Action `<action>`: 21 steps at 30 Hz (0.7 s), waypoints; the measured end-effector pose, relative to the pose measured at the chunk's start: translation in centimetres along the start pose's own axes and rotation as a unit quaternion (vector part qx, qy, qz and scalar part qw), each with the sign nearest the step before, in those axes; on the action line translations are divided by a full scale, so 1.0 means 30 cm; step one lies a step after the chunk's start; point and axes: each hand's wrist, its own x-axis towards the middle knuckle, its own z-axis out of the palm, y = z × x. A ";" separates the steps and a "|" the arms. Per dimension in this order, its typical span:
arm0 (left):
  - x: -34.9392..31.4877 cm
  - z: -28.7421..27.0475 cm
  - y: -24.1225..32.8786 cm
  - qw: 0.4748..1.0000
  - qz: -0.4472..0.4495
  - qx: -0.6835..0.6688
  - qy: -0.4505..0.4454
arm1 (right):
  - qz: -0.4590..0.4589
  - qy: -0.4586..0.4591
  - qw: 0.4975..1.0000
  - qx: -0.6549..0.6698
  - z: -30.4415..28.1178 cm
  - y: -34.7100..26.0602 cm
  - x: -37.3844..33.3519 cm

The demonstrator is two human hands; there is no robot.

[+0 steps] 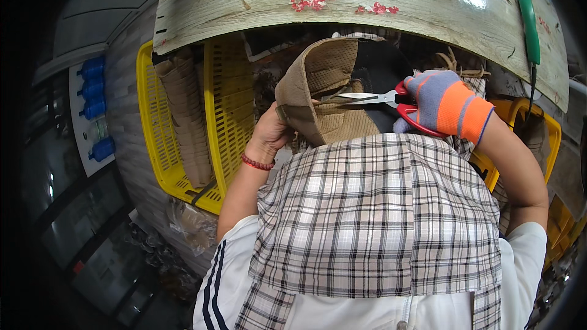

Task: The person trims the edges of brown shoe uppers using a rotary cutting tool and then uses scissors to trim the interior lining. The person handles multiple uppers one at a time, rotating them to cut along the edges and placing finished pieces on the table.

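My bare left hand point(271, 127), with a red beaded bracelet at its wrist, grips the near-left edge of a brown fabric hat point(296, 84). The hat's open side faces up, showing a ribbed inside. In an orange and grey glove, my right hand point(445, 101) is closed round the red handles of a pair of scissors point(385, 96). Their silver blades point left across the hat's opening, slightly parted, with the tips near a strip at its left edge. My left fingertips are partly hidden behind the fabric.
A pale wooden table point(244, 21) with thread scraps crosses the far side. On its right lies a green-handled tool point(528, 24) with a dark cord. Yellow baskets point(235, 104) stand left, one with stacked brown pieces point(188, 119); another yellow basket point(553, 140) is right. A plaid apron point(367, 220) covers my lap.
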 end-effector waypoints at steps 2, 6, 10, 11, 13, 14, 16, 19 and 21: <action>0.002 -0.003 -0.003 1.000 0.001 0.000 0.002 | -0.023 0.021 0.999 0.019 -0.006 -0.012 -0.010; 0.007 0.001 -0.010 1.000 0.000 -0.006 0.006 | -0.032 0.035 0.998 0.045 0.009 -0.037 0.015; 0.009 -0.018 -0.017 1.000 0.006 -0.026 0.010 | -0.029 -0.003 0.999 0.029 -0.008 -0.068 0.048; 0.010 -0.017 -0.018 1.000 0.006 -0.028 0.011 | -0.029 -0.007 0.999 0.030 -0.010 -0.070 0.050; 0.010 -0.017 -0.020 0.999 0.006 -0.033 0.012 | -0.025 -0.026 0.998 0.053 -0.022 -0.075 0.052; 0.011 -0.023 -0.023 1.000 0.005 -0.028 0.011 | -0.023 -0.035 0.997 0.063 -0.029 -0.079 0.052; 0.015 -0.030 -0.026 1.000 0.003 -0.016 0.011 | -0.022 -0.062 0.997 0.046 -0.045 -0.091 0.055; 0.003 0.001 -0.012 1.000 0.008 -0.022 -0.004 | -0.027 -0.052 0.997 0.052 -0.045 -0.088 0.051; 0.004 -0.005 -0.008 1.000 0.000 -0.025 -0.008 | -0.032 -0.031 0.997 0.061 -0.040 -0.087 0.048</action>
